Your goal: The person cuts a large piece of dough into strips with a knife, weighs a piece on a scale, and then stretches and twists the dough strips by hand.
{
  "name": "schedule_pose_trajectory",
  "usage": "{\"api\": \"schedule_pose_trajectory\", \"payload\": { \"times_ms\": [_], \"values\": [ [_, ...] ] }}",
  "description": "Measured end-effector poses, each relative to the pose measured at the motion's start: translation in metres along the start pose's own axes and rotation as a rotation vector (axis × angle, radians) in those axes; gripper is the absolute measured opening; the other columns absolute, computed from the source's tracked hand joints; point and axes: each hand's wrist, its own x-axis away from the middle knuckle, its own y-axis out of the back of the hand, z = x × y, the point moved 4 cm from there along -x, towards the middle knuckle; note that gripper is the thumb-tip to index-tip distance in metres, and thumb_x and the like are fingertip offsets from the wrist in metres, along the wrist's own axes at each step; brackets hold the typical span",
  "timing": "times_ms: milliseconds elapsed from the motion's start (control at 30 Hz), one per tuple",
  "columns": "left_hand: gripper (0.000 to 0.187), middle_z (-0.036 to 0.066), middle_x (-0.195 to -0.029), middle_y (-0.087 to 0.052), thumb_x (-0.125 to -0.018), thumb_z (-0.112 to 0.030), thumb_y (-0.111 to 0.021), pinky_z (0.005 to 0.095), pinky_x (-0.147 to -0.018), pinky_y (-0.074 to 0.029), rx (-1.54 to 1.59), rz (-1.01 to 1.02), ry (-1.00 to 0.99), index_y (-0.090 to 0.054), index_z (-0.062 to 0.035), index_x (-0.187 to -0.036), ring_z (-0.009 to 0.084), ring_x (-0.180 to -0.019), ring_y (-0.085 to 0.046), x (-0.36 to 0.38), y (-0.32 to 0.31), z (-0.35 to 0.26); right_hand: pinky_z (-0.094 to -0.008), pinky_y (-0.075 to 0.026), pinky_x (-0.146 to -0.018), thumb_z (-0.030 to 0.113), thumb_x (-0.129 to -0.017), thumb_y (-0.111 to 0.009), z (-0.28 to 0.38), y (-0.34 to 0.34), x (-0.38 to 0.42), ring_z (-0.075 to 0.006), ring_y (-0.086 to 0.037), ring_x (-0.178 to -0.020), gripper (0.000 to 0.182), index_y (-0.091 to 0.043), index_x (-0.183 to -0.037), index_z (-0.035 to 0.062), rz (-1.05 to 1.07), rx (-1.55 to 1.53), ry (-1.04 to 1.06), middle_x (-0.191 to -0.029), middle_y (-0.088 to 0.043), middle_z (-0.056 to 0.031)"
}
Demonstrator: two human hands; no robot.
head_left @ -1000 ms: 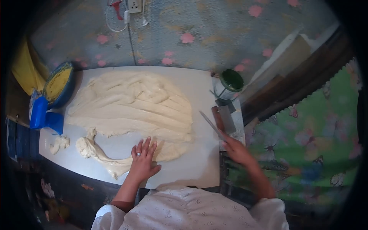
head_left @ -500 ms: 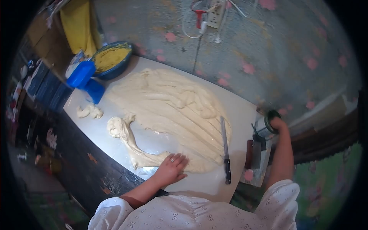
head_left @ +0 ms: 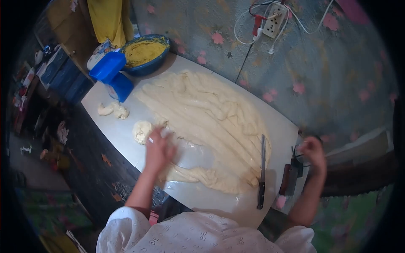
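Note:
My left hand is over the narrow strip of dough, right beside its rounded end lump. Its fingers look spread, though motion smears them. A wide, flattened sheet of pale dough covers much of the white tabletop. My right hand is raised at the table's right end with curled fingers, overlapping a dark-rimmed container that it mostly hides. What those fingers hold, I cannot tell. A long knife with a black handle lies along the sheet's right edge.
A cleaver lies near the right table edge. At the far left stand a blue kitchen scale and a blue basin of yellow filling, with small dough scraps in front. A power strip hangs on the wall.
My right hand has come out of the container. My left hand has lifted from the near end of the dough strip and moved up and left toward the lump. The view has shifted.

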Motion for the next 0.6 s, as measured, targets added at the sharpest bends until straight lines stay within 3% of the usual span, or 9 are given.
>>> {"api": "schedule_pose_trajectory", "payload": {
  "times_ms": [67,133,167,200,233,267,367,467,600],
  "values": [
    [0.041,0.015,-0.120,-0.051,-0.074,-0.025,-0.068,0.0492,-0.097,-0.035,-0.378,-0.225,-0.061,-0.060,-0.0084,-0.111,0.0345,-0.118,-0.044,-0.029,0.005,0.036,-0.0249,-0.047,-0.067,-0.001,-0.074,-0.067,0.012,-0.117,0.002,-0.0092,-0.054,-0.073,0.018,-0.054,-0.081,0.0082,0.241,-0.237,-0.030,-0.075,-0.050,0.0020],
    [0.037,0.015,-0.115,-0.052,-0.073,-0.024,-0.068,0.0473,-0.094,-0.038,-0.271,-0.029,0.034,-0.061,-0.0068,-0.105,0.0348,-0.113,-0.046,-0.040,0.019,0.055,-0.0284,-0.048,-0.073,0.001,-0.081,-0.061,0.034,-0.240,0.011,-0.0147,-0.056,-0.082,0.005,-0.060,-0.086,0.0026,0.481,-0.068,0.166,-0.087,-0.055,-0.0043],
    [0.034,0.016,-0.109,-0.053,-0.072,-0.023,-0.069,0.0454,-0.090,-0.040,-0.166,0.162,0.134,-0.062,-0.0053,-0.100,0.0350,-0.108,-0.048,-0.043,0.020,0.064,-0.0358,-0.046,-0.082,0.004,-0.084,-0.057,0.028,-0.294,0.014,-0.0227,-0.056,-0.091,0.013,-0.062,-0.096,0.0016,0.517,0.041,0.346,-0.096,-0.058,-0.0104],
    [0.034,0.016,-0.109,-0.053,-0.072,-0.023,-0.069,0.0454,-0.090,-0.040,-0.168,0.158,0.129,-0.062,-0.0053,-0.100,0.0350,-0.108,-0.048,-0.040,0.022,0.069,-0.0418,-0.036,-0.101,0.017,-0.091,-0.052,0.020,-0.341,0.019,-0.0308,-0.047,-0.116,0.032,-0.055,-0.119,0.0022,0.749,0.207,0.313,-0.121,-0.052,-0.0171],
    [0.029,0.016,-0.104,-0.053,-0.071,-0.022,-0.069,0.0441,-0.086,-0.042,-0.134,0.100,0.119,-0.061,-0.0035,-0.092,0.0353,-0.103,-0.049,-0.028,0.024,0.076,-0.0418,-0.028,-0.106,0.023,-0.092,-0.049,0.018,-0.373,0.022,-0.0305,-0.039,-0.125,0.041,-0.047,-0.126,0.0011,0.755,0.372,0.561,-0.131,-0.044,-0.0175],
    [0.026,0.017,-0.099,-0.052,-0.070,-0.020,-0.070,0.0429,-0.082,-0.044,-0.100,0.040,0.110,-0.059,-0.0017,-0.085,0.0355,-0.097,-0.050,-0.014,0.028,0.083,-0.0418,-0.021,-0.111,0.029,-0.093,-0.046,0.021,-0.399,0.024,-0.0301,-0.030,-0.133,0.050,-0.039,-0.134,0.0000,0.751,0.539,0.812,-0.141,-0.036,-0.0179],
    [0.026,0.016,-0.084,-0.050,-0.068,-0.016,-0.071,0.0422,-0.072,-0.043,0.031,-0.072,0.175,-0.050,-0.0012,-0.072,0.0361,-0.084,-0.050,0.030,0.045,0.094,-0.0408,-0.009,-0.115,0.049,-0.094,-0.035,0.042,-0.453,-0.009,-0.0283,-0.014,-0.140,0.070,-0.024,-0.141,-0.0010,0.929,0.572,0.793,-0.150,-0.019,-0.0175],
    [0.031,0.015,-0.078,-0.049,-0.069,-0.016,-0.073,0.0424,-0.069,-0.042,0.107,-0.077,0.224,-0.045,-0.0020,-0.067,0.0354,-0.079,-0.050,0.052,0.048,0.110,-0.0418,-0.010,-0.114,0.051,-0.091,-0.037,0.079,-0.500,-0.047,-0.0298,-0.017,-0.139,0.073,-0.027,-0.139,-0.0038,0.879,0.794,0.901,-0.148,-0.023,-0.0204],
    [0.032,0.016,-0.088,-0.049,-0.069,-0.017,-0.075,0.0391,-0.070,-0.043,0.224,-0.224,0.177,-0.050,-0.0007,-0.080,0.0340,-0.081,-0.050,0.044,0.053,0.126,-0.0430,-0.012,-0.113,0.050,-0.085,-0.047,0.097,-0.538,-0.079,-0.0318,-0.022,-0.137,0.078,-0.030,-0.137,-0.0052,0.822,0.856,1.001,-0.146,-0.026,-0.0226]
  ]
}}
